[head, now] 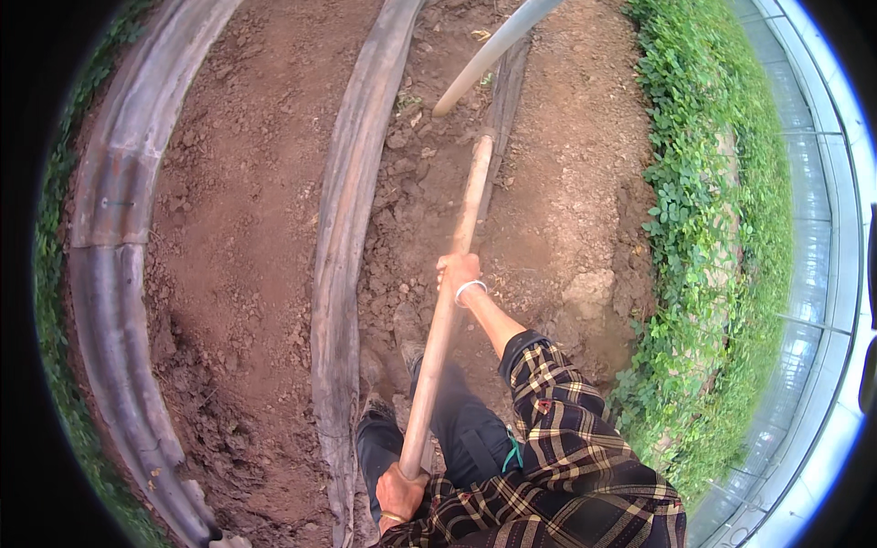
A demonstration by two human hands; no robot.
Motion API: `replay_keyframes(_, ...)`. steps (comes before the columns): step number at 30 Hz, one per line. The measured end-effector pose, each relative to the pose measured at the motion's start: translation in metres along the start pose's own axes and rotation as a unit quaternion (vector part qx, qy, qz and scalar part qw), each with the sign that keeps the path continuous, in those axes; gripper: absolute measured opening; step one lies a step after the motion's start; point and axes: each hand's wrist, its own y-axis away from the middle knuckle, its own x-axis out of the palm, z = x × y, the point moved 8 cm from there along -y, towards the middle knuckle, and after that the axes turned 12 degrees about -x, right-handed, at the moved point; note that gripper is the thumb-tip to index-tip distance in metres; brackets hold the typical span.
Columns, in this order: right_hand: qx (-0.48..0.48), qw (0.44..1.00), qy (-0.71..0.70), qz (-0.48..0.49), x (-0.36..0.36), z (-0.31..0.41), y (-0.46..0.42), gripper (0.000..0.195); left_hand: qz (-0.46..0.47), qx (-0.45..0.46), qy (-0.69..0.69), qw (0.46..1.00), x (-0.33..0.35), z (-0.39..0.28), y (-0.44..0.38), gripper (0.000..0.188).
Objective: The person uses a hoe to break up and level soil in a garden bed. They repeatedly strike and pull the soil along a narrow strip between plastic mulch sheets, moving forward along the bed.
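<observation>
A long wooden tool handle (473, 198) slants from the bottom middle up to the soil ahead of me. My right hand (458, 274), with a white bracelet at its wrist, is wrapped around it about midway. Lower down, near my left thigh, my left hand (401, 492) grips the handle's near end; a yellowish band circles that wrist. At its far end the handle meets the brown soil beside a dark strip of sheeting (505, 103). No tool head can be made out there.
A grey pole (490, 51) stands in the soil ahead. A long folded sheet strip (342, 226) runs along my left, with another long covering (113, 274) farther left. Green leafy plants (692, 205) line the right side, before a translucent greenhouse wall (812, 226).
</observation>
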Motion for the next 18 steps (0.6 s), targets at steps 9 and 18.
replay_keyframes(9,0.043,0.999,-0.001,-0.022,0.009,-0.016,0.046,0.008,-0.014,-0.023,-0.05,0.998,-0.037,0.012,0.025,0.051)
replay_keyframes(18,0.089,0.995,-0.052,-0.002,0.026,-0.046,0.109,0.011,-0.09,-0.083,-0.211,0.97,-0.087,0.069,0.07,0.051)
